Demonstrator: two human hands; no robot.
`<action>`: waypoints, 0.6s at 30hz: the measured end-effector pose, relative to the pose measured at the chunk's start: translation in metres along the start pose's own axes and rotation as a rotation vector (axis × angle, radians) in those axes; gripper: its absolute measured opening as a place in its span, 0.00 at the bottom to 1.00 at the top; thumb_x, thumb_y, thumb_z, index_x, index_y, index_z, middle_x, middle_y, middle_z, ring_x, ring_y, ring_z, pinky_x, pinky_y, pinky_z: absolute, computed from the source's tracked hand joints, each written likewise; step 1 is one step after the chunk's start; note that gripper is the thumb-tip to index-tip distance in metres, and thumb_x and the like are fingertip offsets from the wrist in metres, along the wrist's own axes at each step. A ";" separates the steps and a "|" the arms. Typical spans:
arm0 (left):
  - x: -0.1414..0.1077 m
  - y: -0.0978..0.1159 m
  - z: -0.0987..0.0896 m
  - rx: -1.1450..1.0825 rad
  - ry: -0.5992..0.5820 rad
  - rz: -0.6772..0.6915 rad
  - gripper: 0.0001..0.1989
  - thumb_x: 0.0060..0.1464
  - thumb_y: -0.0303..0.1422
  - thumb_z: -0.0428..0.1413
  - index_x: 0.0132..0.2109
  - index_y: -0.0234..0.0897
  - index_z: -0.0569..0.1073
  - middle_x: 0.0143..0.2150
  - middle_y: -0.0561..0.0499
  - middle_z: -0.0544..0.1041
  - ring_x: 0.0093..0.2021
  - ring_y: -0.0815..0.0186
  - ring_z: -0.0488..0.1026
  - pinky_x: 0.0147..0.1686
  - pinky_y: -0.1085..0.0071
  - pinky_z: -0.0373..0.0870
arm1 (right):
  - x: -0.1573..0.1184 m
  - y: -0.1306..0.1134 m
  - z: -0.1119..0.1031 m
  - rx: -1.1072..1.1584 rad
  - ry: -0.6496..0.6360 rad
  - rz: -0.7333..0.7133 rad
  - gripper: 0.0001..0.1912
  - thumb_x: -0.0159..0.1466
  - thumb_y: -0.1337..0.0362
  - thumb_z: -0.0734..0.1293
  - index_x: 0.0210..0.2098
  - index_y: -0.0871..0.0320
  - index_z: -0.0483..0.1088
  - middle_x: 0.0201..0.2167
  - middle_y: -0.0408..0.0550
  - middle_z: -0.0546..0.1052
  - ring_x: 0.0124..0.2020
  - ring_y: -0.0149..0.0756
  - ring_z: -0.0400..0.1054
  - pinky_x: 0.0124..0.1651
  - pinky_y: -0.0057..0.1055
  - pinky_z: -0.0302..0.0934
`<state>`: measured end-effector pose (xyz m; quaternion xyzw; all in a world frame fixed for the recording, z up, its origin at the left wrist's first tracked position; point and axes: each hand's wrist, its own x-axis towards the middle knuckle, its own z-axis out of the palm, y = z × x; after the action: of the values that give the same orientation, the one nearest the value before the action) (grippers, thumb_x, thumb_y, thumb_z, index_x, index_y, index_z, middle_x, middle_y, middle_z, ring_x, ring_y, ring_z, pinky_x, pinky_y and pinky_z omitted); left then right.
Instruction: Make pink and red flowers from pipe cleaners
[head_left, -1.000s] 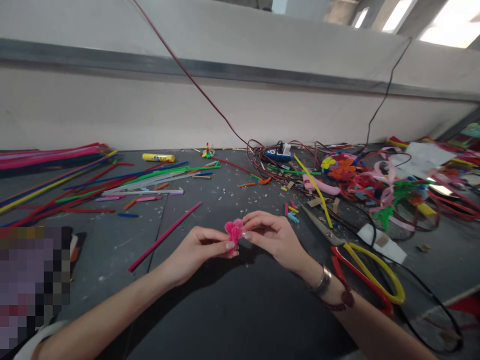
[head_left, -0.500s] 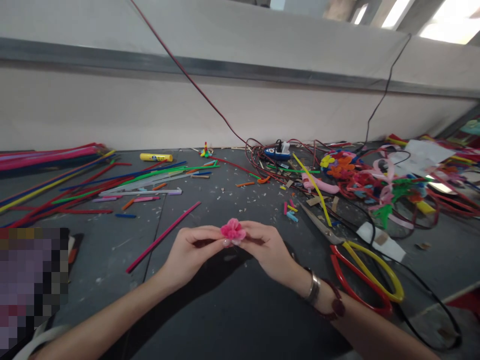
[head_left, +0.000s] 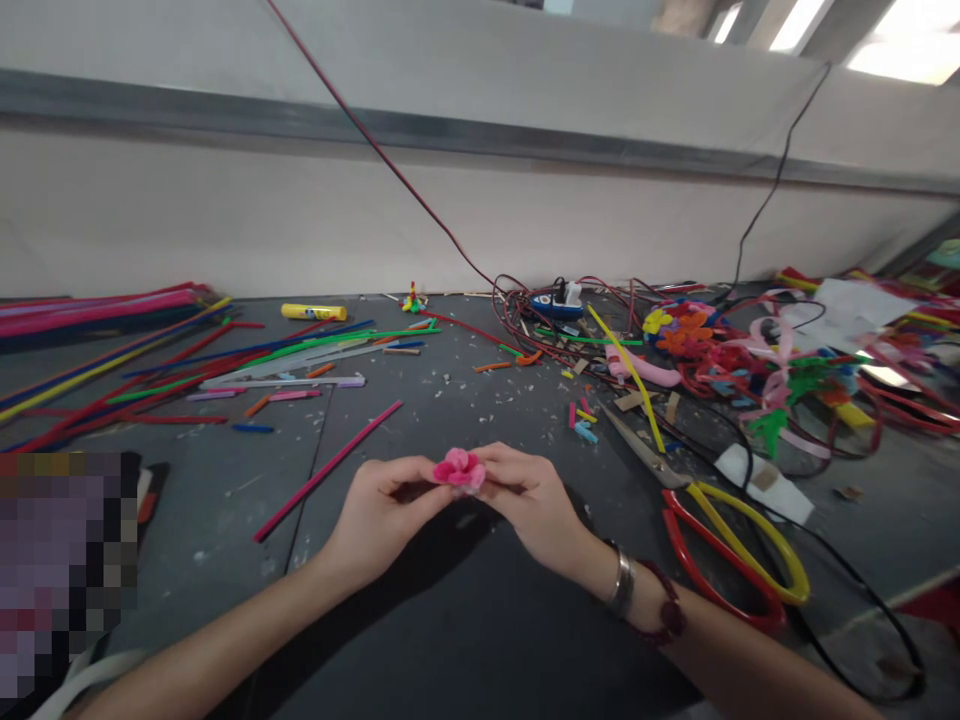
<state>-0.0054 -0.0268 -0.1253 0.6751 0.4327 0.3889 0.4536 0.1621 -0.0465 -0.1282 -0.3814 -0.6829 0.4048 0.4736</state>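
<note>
A small pink flower (head_left: 460,469), with darker and lighter pink petals, is held between both hands above the dark table. My left hand (head_left: 382,515) pinches its left side between thumb and fingers. From the other side, my right hand (head_left: 529,495) grips it with closed fingertips. The flower's underside is partly hidden by the fingers. Left of the hands lies a single magenta pipe cleaner (head_left: 330,470). Scissors (head_left: 697,510) with one red and one yellow handle rest to the right, their blades slightly apart.
Loose coloured pipe cleaners (head_left: 247,365) spread over the left side. A yellow glue stick (head_left: 313,312) lies by the wall. At the back is a blue power strip (head_left: 556,303) among tangled wires. Finished colourful flowers (head_left: 682,330) pile up at right. A pixelated block (head_left: 60,580) covers the lower left.
The flower has turned and tipped slightly between the fingertips, so its petals show at a different angle. Both hands stay in nearly the same place.
</note>
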 end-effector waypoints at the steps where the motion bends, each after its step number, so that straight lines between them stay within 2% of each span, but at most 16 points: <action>1: -0.001 0.000 0.000 0.072 0.000 0.033 0.04 0.45 0.31 0.59 0.27 0.35 0.77 0.23 0.52 0.77 0.23 0.68 0.71 0.25 0.76 0.65 | 0.000 0.000 0.000 -0.011 0.006 -0.002 0.10 0.60 0.66 0.64 0.38 0.48 0.74 0.37 0.43 0.76 0.39 0.31 0.68 0.44 0.29 0.60; 6: -0.007 -0.001 0.002 0.361 -0.001 0.247 0.06 0.49 0.31 0.55 0.32 0.38 0.78 0.27 0.50 0.79 0.25 0.65 0.73 0.27 0.75 0.66 | 0.000 0.001 0.001 -0.077 0.041 -0.018 0.10 0.60 0.66 0.63 0.38 0.49 0.74 0.35 0.44 0.77 0.37 0.32 0.69 0.41 0.29 0.62; 8: -0.007 0.001 0.001 0.415 -0.041 0.360 0.08 0.50 0.29 0.54 0.35 0.39 0.78 0.31 0.49 0.79 0.29 0.64 0.75 0.31 0.74 0.68 | 0.000 0.003 0.001 -0.103 0.063 -0.016 0.09 0.59 0.66 0.64 0.37 0.51 0.75 0.34 0.45 0.78 0.35 0.33 0.70 0.41 0.29 0.63; 10: -0.004 0.006 -0.004 0.450 -0.122 0.410 0.09 0.49 0.30 0.55 0.37 0.40 0.78 0.32 0.48 0.79 0.31 0.64 0.75 0.33 0.74 0.69 | 0.000 0.006 0.000 -0.118 0.094 0.018 0.09 0.59 0.66 0.64 0.35 0.53 0.75 0.32 0.45 0.78 0.34 0.33 0.70 0.39 0.29 0.63; 12: 0.001 0.013 -0.012 0.446 -0.194 0.366 0.07 0.47 0.32 0.56 0.35 0.39 0.78 0.30 0.48 0.79 0.30 0.64 0.75 0.32 0.74 0.69 | 0.001 0.006 -0.001 -0.093 0.108 0.081 0.08 0.59 0.66 0.64 0.33 0.54 0.76 0.30 0.44 0.78 0.31 0.33 0.71 0.36 0.28 0.64; 14: 0.008 0.024 -0.022 0.378 -0.195 0.264 0.06 0.47 0.33 0.56 0.32 0.38 0.78 0.28 0.50 0.79 0.28 0.66 0.75 0.32 0.75 0.70 | 0.002 0.004 -0.001 -0.006 0.081 0.146 0.08 0.58 0.64 0.63 0.32 0.55 0.76 0.27 0.43 0.78 0.29 0.33 0.71 0.34 0.28 0.65; 18: 0.014 0.042 -0.034 0.184 -0.156 0.102 0.10 0.47 0.33 0.57 0.38 0.38 0.77 0.34 0.51 0.79 0.33 0.64 0.75 0.33 0.76 0.71 | 0.004 -0.004 0.000 0.160 0.003 0.224 0.08 0.58 0.62 0.64 0.31 0.56 0.76 0.23 0.42 0.77 0.27 0.32 0.71 0.34 0.28 0.66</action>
<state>-0.0222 -0.0131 -0.0740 0.7633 0.3949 0.3163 0.4017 0.1601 -0.0443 -0.1230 -0.4169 -0.6008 0.5076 0.4556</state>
